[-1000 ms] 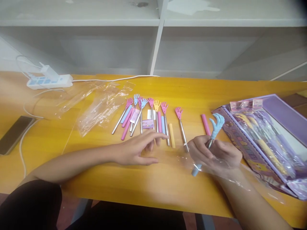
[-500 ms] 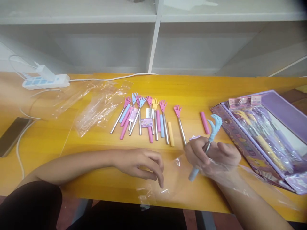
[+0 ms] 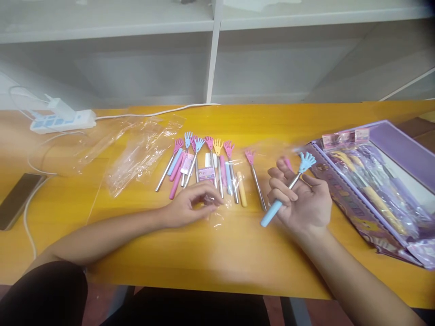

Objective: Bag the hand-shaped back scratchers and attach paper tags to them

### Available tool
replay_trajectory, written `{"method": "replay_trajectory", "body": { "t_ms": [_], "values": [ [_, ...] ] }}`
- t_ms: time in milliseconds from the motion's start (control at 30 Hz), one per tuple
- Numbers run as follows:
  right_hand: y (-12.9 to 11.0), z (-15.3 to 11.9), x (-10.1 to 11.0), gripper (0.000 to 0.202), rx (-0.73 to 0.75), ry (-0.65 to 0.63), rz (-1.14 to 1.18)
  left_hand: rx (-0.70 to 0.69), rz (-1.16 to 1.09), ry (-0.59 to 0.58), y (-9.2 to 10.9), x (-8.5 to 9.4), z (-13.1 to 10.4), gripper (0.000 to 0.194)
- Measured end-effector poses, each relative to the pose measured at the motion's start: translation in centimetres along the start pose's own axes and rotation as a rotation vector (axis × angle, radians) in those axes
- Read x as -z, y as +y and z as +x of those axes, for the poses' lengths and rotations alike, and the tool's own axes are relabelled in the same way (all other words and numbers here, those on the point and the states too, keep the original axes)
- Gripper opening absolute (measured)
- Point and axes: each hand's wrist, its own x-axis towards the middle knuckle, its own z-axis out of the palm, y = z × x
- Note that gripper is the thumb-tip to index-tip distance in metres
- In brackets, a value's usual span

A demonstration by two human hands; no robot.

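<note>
Fingers of my right hand [image 3: 304, 203] clasped a blue scratcher [image 3: 272, 213], centre-right; I couldn't tell if my left hand [image 3: 186, 204] held clear film [image 3: 227, 207].

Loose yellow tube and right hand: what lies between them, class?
In the head view, a pink back scratcher lies between the loose yellow tube and the right hand.

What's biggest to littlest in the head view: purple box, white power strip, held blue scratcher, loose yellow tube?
1. Purple box
2. White power strip and held blue scratcher: unsure, as the scratcher may be nearer the camera
3. Loose yellow tube
</note>
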Motion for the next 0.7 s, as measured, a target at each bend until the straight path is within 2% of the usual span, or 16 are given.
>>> {"method": "replay_trajectory", "body": {
  "t_ms": [100, 200, 300, 467, 600, 700],
  "values": [
    [0.2, 0.3, 0.2, 0.014, 0.014, 0.004, 0.027, -0.013, 0.017, 0.098, -0.7, 0.4, 0.1, 0.013],
    [1.0, 0.0, -0.4, 0.011, -0.016, -0.018, -0.010, -0.003, 0.073, 0.105, -1.0, 0.4, 0.1, 0.015],
    [2.4, -0.8, -1.1, 0.018, -0.125, -0.168, -0.143, -0.003, 0.171, 0.079, -1.2, 0.2, 0.0, 0.014],
    [4.7, -2.7, -1.6, 0.033, -0.336, -0.414, -0.365, -0.016, 0.175, 0.102, -1.6, -0.1, -0.1, 0.022],
    [5.2, -3.3, -1.7, 0.041, -0.413, -0.501, -0.455, -0.028, 0.200, 0.150, -2.2, 0.0, -0.1, 0.019],
    [5.3, -3.3, -1.6, 0.041, -0.392, -0.523, -0.498, 0.026, 0.075, 0.167, -2.6, 0.0, -0.1, 0.019]
  ]
}}
